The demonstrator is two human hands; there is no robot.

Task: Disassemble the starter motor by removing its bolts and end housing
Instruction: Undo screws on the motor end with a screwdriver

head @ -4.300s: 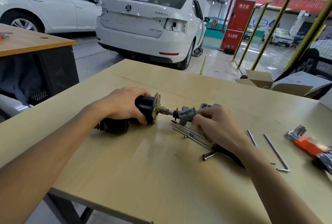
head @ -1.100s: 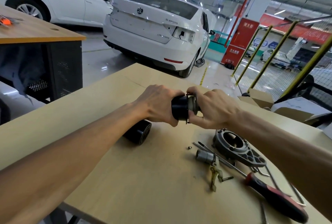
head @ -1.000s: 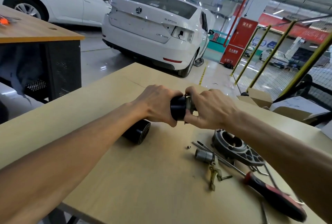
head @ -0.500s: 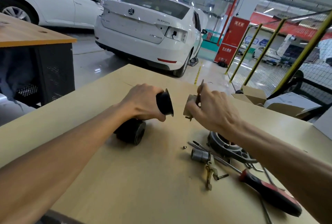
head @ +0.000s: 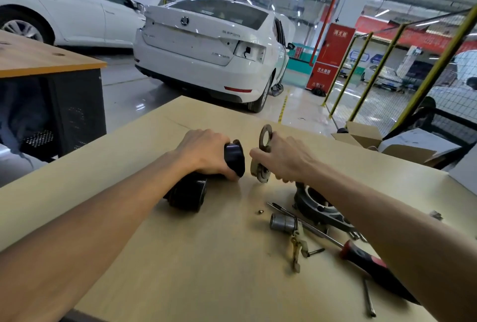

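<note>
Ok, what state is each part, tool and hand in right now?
left hand: grips the black cap
black cap: off the plate
right hand: pinches the metal plate
metal plate: lifted, on edge
motor body: lying on table
end housing: removed, on table
screwdriver: lying idle

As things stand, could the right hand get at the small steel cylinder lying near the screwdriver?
Probably not at once: the right hand grips a metal plate and would have to put it down. Otherwise the steel cylinder lies bare on the table, just left of that forearm, with nothing on top.
</note>
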